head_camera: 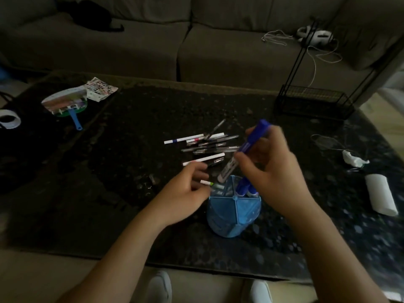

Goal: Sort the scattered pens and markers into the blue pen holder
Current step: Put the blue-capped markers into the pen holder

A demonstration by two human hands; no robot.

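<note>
The blue pen holder [234,212] stands near the front middle of the dark table, split into compartments. Two blue-capped markers [246,188] stand in its far right compartment. My right hand [271,169] is just above the holder, gripping a thick blue marker [253,138] tilted cap up, its white lower end over the holder's far rim. My left hand [185,189] is beside the holder's left rim, fingers closed on a thin white pen with a green tip [207,183]. A pile of several pens and white markers [207,145] lies behind the holder.
A hand fan with packets [65,103] lies at far left, beside a tape roll [8,121]. A black wire rack [314,101] stands at the back right. Crumpled tissue [354,160] and a white roll [380,194] lie at right. A sofa runs behind the table.
</note>
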